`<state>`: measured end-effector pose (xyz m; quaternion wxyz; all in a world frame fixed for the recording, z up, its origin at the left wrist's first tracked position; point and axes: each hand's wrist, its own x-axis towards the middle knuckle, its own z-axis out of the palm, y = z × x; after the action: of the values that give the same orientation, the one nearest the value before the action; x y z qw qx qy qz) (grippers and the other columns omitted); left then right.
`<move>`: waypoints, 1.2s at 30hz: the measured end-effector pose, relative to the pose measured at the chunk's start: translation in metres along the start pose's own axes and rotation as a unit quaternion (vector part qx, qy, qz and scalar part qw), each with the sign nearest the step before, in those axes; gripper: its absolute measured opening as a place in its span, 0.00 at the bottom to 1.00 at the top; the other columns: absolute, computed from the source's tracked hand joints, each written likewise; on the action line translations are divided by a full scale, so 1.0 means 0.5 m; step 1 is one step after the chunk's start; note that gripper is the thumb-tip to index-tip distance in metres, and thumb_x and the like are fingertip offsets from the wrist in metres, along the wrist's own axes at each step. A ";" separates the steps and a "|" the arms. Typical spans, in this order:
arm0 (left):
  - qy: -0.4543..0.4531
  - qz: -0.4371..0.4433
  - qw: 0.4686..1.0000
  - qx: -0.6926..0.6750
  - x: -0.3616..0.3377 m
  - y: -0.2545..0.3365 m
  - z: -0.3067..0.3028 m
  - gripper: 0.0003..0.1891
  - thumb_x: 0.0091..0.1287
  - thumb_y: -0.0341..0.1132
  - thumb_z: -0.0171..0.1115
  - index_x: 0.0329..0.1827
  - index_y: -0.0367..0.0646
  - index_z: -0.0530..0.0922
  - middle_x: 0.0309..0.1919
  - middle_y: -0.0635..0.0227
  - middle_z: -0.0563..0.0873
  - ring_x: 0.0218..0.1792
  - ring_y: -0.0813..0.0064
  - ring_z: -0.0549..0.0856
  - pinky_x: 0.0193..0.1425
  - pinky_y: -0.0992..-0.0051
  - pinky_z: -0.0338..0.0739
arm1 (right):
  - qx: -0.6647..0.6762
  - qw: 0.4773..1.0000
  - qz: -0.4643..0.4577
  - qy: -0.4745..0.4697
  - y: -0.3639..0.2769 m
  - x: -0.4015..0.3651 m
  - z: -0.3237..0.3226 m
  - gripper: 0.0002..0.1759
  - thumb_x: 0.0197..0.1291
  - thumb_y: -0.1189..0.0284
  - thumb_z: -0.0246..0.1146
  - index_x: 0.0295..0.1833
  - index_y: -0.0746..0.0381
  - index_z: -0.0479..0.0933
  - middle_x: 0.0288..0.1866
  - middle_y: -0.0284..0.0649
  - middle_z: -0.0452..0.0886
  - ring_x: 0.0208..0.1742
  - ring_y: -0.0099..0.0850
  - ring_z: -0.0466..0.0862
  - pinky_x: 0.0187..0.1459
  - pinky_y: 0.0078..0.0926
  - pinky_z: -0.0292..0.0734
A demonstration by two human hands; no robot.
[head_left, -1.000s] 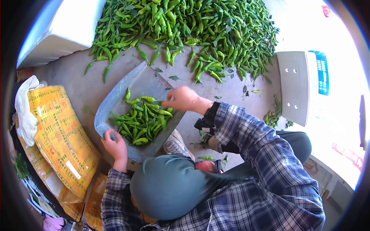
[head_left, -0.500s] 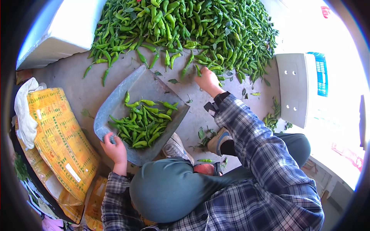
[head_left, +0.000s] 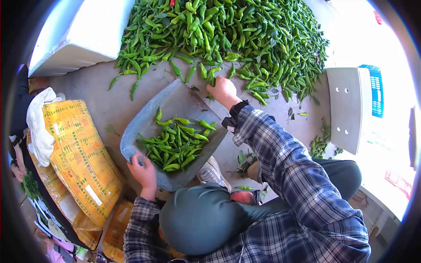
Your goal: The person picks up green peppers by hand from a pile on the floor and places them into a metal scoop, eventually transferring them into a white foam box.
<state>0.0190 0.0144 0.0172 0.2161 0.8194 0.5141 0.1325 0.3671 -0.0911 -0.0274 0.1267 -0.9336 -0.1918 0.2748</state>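
Head view: over grey floor (head_left: 90,87), left hand (head_left: 144,173) pinches scoop (head_left: 139,121) rim, right hand (head_left: 222,91) pinches green pepper (head_left: 211,79).

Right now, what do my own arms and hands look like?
Both arms wear dark navy and white plaid sleeves. The right hand is bare, with a black band and a dark tag carrying a pale label at the wrist. The left hand is bare too.

Mostly open floor (head_left: 94,90) separates the grey scoop (head_left: 188,98) from yellow packaging (head_left: 83,149); beyond, a pepper heap (head_left: 245,39) and white foam box (head_left: 94,35) block passage.
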 end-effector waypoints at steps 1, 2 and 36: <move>0.000 0.003 1.000 0.000 -0.001 -0.003 0.001 0.09 0.56 0.29 0.56 0.40 0.41 0.75 0.40 0.50 0.74 0.42 0.50 0.75 0.47 0.61 0.69 | 0.002 1.000 0.000 0.001 -0.002 0.003 0.000 0.22 0.48 0.57 0.63 0.37 0.67 0.77 0.35 0.51 0.82 0.39 0.46 0.82 0.43 0.40 0.77; 0.000 0.005 1.000 0.000 -0.001 -0.001 0.000 0.09 0.56 0.29 0.56 0.40 0.41 0.75 0.40 0.50 0.74 0.42 0.50 0.75 0.47 0.61 0.69 | -0.012 1.000 -0.002 -0.016 -0.004 0.002 -0.004 0.22 0.47 0.56 0.63 0.36 0.67 0.78 0.35 0.50 0.82 0.39 0.45 0.82 0.42 0.39 0.78; -0.008 -0.017 0.999 -0.029 -0.002 0.014 -0.007 0.09 0.56 0.28 0.56 0.40 0.40 0.75 0.41 0.49 0.74 0.44 0.48 0.74 0.48 0.60 0.69 | 0.008 0.991 -0.124 0.055 -0.006 -0.002 -0.076 0.25 0.43 0.67 0.67 0.48 0.62 0.70 0.46 0.54 0.74 0.42 0.48 0.81 0.44 0.40 0.78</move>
<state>0.0224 0.0115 0.0237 0.2456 0.8048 0.5226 0.1373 0.3869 -0.0939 0.0052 0.1777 -0.9151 -0.2968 0.2071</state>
